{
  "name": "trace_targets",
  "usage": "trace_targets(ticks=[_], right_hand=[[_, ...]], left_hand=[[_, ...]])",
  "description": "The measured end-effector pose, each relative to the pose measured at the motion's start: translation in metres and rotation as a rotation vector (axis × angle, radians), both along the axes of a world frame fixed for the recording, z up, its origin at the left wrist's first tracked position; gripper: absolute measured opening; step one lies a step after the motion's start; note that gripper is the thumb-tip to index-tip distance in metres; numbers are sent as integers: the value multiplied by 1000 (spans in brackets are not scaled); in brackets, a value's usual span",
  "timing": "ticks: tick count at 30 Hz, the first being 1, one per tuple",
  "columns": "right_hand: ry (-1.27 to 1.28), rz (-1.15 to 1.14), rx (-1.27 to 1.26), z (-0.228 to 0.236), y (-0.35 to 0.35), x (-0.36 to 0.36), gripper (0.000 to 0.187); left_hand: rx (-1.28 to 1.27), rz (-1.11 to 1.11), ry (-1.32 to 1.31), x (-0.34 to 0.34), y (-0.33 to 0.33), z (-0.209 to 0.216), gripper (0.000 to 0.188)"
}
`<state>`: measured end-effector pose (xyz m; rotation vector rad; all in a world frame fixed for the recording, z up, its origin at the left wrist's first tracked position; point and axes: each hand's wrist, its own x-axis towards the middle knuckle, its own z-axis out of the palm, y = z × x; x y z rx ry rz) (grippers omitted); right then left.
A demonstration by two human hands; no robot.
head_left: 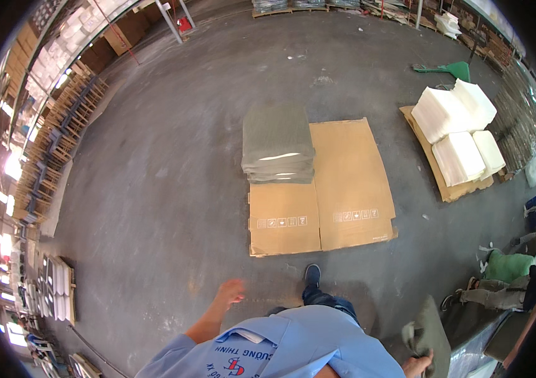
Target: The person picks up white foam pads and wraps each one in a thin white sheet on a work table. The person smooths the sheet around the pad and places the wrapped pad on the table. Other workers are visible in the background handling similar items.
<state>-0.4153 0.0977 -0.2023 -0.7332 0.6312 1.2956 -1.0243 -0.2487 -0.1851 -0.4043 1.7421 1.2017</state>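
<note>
Down at the right of my body, my right hand point(417, 365) grips a grey-green cushion point(434, 331) by its lower edge; the cushion hangs tilted, with one side crumpled. My left hand point(230, 292) swings out in front of me on the left, slightly blurred, fingers loosely bent and nothing in them. Ahead, a stack of similar grey-green cushions point(275, 135) rests on the far left part of a flattened cardboard sheet point(353, 183). Pale slits show between the layers on its near side. Neither hand touches the stack.
White blocks point(460, 154) stand on another cardboard piece at the right, near a green pallet jack point(450, 69). A person's legs point(501, 293) and a green bundle point(508, 266) are at the lower right. Wooden frames point(60, 138) line the left wall.
</note>
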Motion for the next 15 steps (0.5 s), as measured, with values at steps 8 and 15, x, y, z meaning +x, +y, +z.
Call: trace_targets(ticks=[8,15], right_hand=[[-741,1029,11,-22,104,-322,55],[-479,1180,497,4,148,-696,67]], left_hand=[[-81,128,-104,-90,-40,-26,27],[-266,-951,318,-222,-47,-76,37]])
